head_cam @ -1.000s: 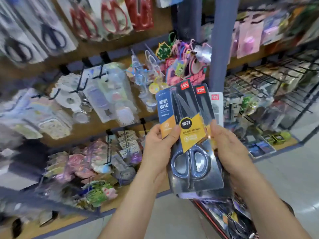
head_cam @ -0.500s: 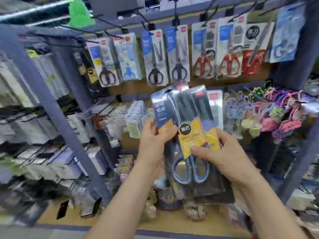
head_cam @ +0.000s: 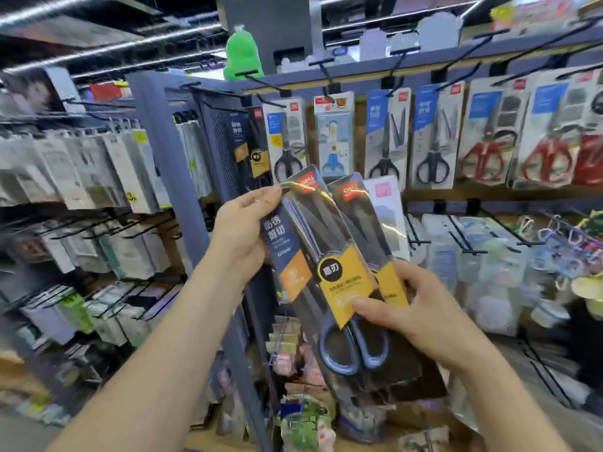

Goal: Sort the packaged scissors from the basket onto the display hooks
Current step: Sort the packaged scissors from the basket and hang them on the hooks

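I hold a fanned stack of packaged scissors (head_cam: 329, 256) in front of the display. The front pack is dark with a yellow label and blue-handled scissors. My left hand (head_cam: 243, 231) pinches the top left edge of the front pack. My right hand (head_cam: 414, 308) grips the stack lower down, thumb on the yellow label. A matching dark pack (head_cam: 253, 145) hangs on a hook at the left end of the top row. More packs with black (head_cam: 385, 138) and red (head_cam: 486, 138) handles hang to the right. No basket shows.
A blue upright post (head_cam: 169, 177) divides the scissors bay from a left bay of hanging white packets (head_cam: 81, 171). Bare black hooks (head_cam: 509, 233) stick out from the lower row at right. Small colourful goods (head_cam: 300, 415) fill the bottom shelf.
My view has swung up and left toward the top row of hanging scissors. My left hand has slid up from the pack's middle to its top edge, and the stack now tilts left.
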A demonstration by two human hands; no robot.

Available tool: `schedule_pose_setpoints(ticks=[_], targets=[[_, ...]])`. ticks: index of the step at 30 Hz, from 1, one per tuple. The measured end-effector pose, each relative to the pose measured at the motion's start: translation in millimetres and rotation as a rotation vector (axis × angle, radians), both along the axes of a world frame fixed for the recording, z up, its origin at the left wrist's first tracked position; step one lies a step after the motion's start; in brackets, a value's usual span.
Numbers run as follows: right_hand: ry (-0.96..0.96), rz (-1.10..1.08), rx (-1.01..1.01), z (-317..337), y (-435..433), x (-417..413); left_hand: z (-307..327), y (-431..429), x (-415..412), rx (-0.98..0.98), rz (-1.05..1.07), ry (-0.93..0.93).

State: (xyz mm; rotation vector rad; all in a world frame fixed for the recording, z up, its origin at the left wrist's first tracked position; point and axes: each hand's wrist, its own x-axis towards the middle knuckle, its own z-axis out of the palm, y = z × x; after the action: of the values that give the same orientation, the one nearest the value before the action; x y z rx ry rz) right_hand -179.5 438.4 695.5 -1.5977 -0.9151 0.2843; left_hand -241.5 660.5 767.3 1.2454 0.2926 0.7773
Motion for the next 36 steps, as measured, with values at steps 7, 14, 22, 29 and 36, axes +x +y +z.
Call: schedule_pose_setpoints(ticks=[7, 14, 22, 29, 36], targets=[[0.055, 0.104, 0.06, 9.0, 70.5, 31.3, 34.5, 67.4, 27.9, -0.02, 0.252, -0.045], [0.078, 0.189, 0.169, 25.9, 151.5, 82.9, 66.3, 128.1, 63.6, 0.097, 0.459, -0.018], [0.086, 0.181, 0.272, 46.8, 230.0, 109.8, 3.6, 130.9, 54.6, 0.363, 0.539, 0.033], [0.168, 0.231, 0.344, 50.3, 263.1, 106.2, 9.6, 159.8, 57.2, 0.56, 0.624, 0.114], [0.097, 0.143, 0.317, 40.6, 271.2, 104.2, 15.7, 156.0, 51.0, 0.698, 0.337, 0.37]])
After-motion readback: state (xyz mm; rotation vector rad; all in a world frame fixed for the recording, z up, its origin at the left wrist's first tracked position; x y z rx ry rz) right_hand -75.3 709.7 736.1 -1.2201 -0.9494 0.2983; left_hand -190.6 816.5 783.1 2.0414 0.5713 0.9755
